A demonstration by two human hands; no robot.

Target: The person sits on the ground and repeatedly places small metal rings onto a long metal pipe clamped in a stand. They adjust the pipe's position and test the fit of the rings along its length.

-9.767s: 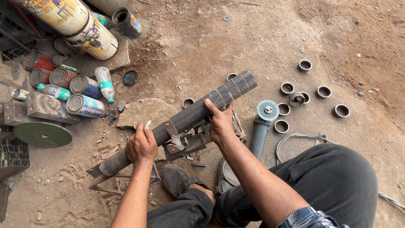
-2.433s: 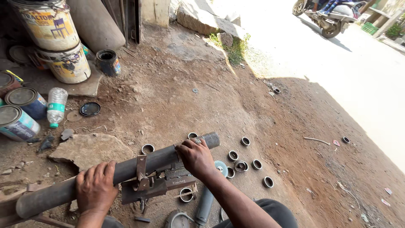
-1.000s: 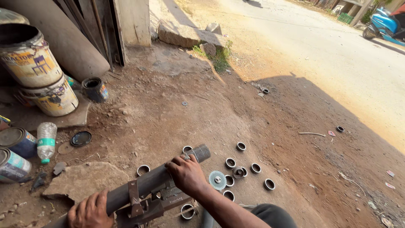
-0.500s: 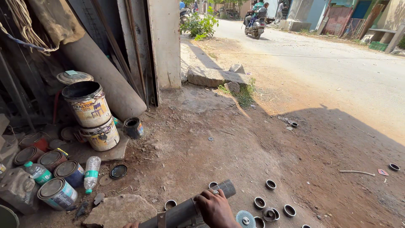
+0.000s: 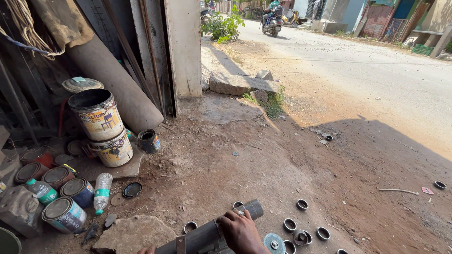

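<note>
The left hand has slipped almost out of view, seemingly off the pipe.

We're on a dirt floor, sunlit road ahead, stacked paint buckets by the doorpost.

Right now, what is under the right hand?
The right hand rests on a dark metal pipe lying over the dirt. Cut rings lie beside it. The pipe's clamp and support are mostly cropped by the frame edge.
</note>
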